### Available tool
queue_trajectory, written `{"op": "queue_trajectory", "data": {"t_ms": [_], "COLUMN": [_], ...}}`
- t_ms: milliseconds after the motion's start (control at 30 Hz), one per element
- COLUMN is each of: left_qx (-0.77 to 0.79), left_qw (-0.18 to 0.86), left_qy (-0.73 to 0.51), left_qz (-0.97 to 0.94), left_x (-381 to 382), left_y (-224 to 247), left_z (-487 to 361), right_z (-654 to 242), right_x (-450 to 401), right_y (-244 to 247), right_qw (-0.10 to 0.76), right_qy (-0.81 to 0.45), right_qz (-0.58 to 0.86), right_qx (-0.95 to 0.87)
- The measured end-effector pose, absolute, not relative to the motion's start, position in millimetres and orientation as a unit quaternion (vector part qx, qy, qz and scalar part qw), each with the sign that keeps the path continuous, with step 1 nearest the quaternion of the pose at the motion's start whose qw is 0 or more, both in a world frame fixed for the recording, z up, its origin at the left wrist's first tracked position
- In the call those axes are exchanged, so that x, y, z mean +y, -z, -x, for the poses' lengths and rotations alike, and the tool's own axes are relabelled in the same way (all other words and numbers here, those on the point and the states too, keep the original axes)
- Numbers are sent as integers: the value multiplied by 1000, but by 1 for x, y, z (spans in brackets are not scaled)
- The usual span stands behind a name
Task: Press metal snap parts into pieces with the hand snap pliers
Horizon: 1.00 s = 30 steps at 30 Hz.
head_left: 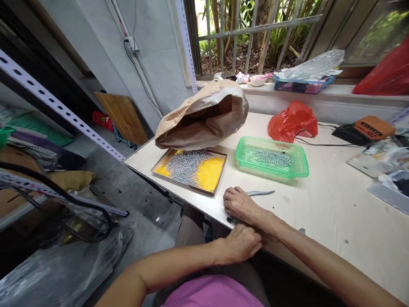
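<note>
My right hand [240,205] rests at the table's front edge with its fingers curled; a small dark object [230,219] shows beneath it, and whether the fingers hold it cannot be made out. Below the right wrist, at the edge, my left hand [244,244] is closed, its fingertips hidden. A grey curved tool [261,192] lies just beyond my right hand. To the left sits a shallow tray [219,181] with a yellow bottom and many small metal pins [185,167]. A green plastic basket [271,170] holds more metal pieces [276,158].
An open brown paper bag [204,115] leans over the tray's back side. Behind the basket lies a red plastic bag [292,121]. An orange and black box [367,129] with cables stands at the right. A perforated metal post [60,106] crosses the left side.
</note>
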<state>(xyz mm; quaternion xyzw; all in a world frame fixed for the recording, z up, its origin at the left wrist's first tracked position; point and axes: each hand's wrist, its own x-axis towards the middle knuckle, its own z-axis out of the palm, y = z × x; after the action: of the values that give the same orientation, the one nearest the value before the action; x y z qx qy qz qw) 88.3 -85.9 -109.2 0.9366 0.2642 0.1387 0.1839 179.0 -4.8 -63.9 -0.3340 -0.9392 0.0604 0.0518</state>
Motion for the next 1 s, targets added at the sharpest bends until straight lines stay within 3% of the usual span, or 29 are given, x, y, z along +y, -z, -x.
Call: {"op": "queue_trajectory", "data": {"t_ms": [133, 267, 433, 633, 767, 1000], "left_qx": [246, 471, 591, 554, 545, 552], "left_qw": [104, 11, 10, -6, 5, 103], "left_qy": [-211, -169, -36, 21, -26, -135], "left_qz": [-940, -866, -806, -833, -838, -817], "left_x": [-66, 4, 82, 103, 97, 94], "left_y": [77, 45, 34, 47, 41, 37], "left_z": [-45, 17, 55, 57, 54, 44], "right_z": [-193, -246, -309, -289, -266, -261], "right_x": [7, 39, 60, -15, -69, -89], "right_y": [40, 1, -3, 41, 66, 93], "right_qw": [213, 331, 267, 253, 220, 169], "right_qy": [-74, 1, 82, -72, -151, -134], "right_qz": [391, 478, 588, 529, 537, 560], "right_qx": [-892, -814, -759, -807, -800, -800]}}
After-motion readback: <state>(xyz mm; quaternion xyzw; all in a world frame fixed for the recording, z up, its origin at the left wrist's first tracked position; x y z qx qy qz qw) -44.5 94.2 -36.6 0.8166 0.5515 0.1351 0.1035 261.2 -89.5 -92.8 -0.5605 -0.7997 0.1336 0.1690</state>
